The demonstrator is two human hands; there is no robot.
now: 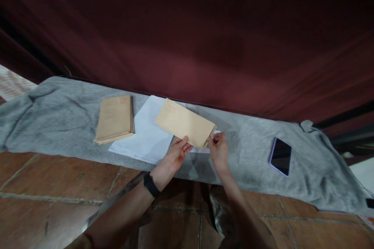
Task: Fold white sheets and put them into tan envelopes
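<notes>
A tan envelope [185,122] with small red print near its upper left end is tilted over white paper sheets [146,128]. My left hand [178,151], with a black band on the wrist, grips the envelope's lower edge, thumb on top. At the envelope's right end, my right hand [219,148] has its fingers pinched on the end edge, where a flap or layers show. Part of another white sheet shows beneath, between the hands. To the left lies a stack of tan envelopes [115,118], its top one bearing a faint red mark.
A grey cloth [251,144] covers the long, narrow surface. A phone with a purple edge [280,156] lies on it at the right. Dark red fabric [187,62] rises behind. Brown floor tiles [52,179] show in front.
</notes>
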